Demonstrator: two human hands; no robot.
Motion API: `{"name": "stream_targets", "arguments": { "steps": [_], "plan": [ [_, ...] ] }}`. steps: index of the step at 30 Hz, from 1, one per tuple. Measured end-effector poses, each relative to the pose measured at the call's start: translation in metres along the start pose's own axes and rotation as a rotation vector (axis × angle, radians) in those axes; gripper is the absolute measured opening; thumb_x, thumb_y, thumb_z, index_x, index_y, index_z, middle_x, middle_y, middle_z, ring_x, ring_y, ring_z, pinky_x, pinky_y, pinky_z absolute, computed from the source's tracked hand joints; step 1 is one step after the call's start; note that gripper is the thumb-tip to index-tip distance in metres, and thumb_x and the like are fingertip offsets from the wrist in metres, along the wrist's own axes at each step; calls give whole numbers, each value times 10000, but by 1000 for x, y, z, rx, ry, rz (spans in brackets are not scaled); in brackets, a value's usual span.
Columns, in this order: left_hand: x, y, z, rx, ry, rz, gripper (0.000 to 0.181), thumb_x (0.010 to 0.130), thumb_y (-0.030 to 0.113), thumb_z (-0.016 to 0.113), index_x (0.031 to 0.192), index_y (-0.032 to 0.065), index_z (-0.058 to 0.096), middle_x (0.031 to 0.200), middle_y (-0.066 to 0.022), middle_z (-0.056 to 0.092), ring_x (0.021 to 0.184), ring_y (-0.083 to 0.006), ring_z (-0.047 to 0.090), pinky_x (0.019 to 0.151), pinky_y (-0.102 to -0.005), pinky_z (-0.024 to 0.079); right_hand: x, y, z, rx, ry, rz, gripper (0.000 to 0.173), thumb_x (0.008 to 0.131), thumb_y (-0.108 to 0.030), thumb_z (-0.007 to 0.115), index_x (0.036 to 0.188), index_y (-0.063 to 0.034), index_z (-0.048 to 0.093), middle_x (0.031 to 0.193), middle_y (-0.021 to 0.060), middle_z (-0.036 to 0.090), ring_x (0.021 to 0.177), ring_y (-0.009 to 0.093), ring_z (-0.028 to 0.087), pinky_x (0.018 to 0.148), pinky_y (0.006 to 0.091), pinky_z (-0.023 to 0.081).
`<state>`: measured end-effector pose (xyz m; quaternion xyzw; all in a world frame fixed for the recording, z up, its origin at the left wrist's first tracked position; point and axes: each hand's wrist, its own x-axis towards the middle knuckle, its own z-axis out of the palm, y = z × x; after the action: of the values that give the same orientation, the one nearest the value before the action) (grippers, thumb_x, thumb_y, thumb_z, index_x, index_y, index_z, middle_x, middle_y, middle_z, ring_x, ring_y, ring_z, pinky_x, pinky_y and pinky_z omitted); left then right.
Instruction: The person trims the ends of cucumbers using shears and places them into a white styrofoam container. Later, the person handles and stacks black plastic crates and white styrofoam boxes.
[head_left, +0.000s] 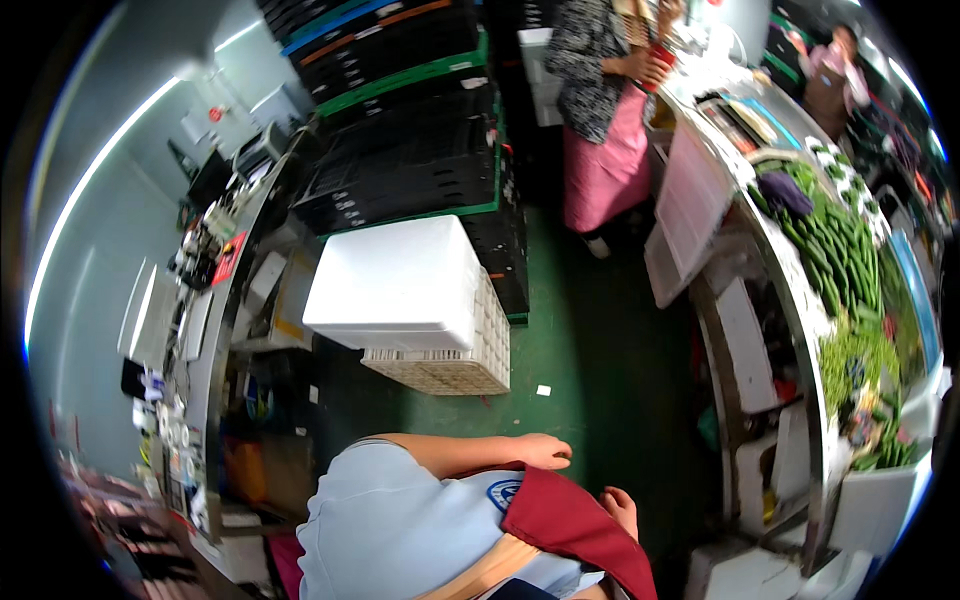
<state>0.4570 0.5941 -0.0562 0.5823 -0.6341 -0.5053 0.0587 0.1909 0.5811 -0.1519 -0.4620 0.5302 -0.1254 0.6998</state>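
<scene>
My left hand (545, 451) hangs in front of my body with loosely bent fingers, and nothing shows in it. My right hand (621, 511) is lower and further right, partly hidden behind the dark red apron (570, 517) over my light blue shirt; whether it holds anything is not visible. Ahead of my left hand, a white foam box (394, 281) rests on a pale plastic crate (442, 375) standing on the green floor (555, 322). A small white scrap (543, 390) lies near the crate. Neither hand touches these things.
Black folding crates (405, 161) are stacked behind the foam box. A person in a pink skirt (607, 165) stands ahead, holding a red object (660, 64). Green vegetables (832, 255) cover the right counter, and another person (829, 82) is beyond it. A cluttered counter (202, 330) runs along the left.
</scene>
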Motion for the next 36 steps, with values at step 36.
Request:
{"name": "stream_targets", "arguments": {
  "steps": [36],
  "plan": [
    [-167, -237, -189, 229, 1318, -646, 433, 713, 215, 522, 1124, 110, 436, 1215, -103, 369, 1149, -286, 320, 947, -457, 235, 390, -613, 609, -1538, -426, -1486, 628, 657, -345, 598, 1177, -96, 351, 1073, 168, 466, 971, 332, 469, 802, 384, 404]
  ]
}}
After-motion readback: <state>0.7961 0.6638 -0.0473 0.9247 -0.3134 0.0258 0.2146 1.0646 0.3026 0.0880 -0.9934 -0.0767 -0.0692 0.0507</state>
